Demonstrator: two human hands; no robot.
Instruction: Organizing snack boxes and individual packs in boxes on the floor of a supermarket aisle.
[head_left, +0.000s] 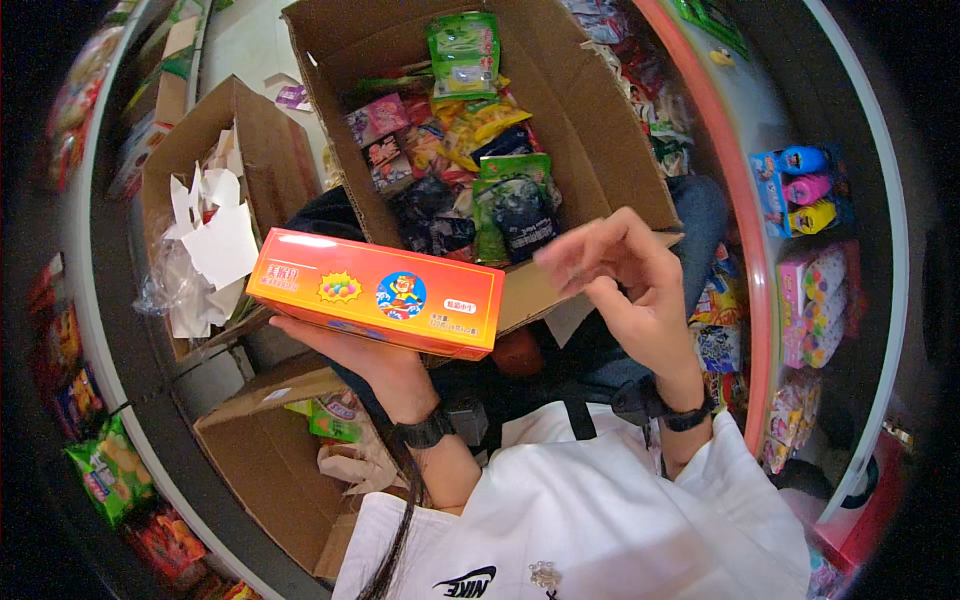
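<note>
A red-orange candy carton (375, 292) with a cartoon figure printed on it rests on my left hand (375, 367), whose palm is under it. To its right, my right hand (630, 292) is raised in the air with fingers bent and slightly blurred; nothing shows in it. Beyond both hands, a large cardboard box (600, 142) stands with its top open and holds snack packets, among them a green bag (463, 56) and a yellow bag (487, 124). Two small boxes (379, 120) lie at its left side.
A smaller cardboard box (277, 142) with torn white card (221, 244) and clear plastic stands left. Another open carton (262, 450) sits at lower left. Shelves with packaged sweets (814, 307) curve along the right, and snack bags (112, 469) line the left.
</note>
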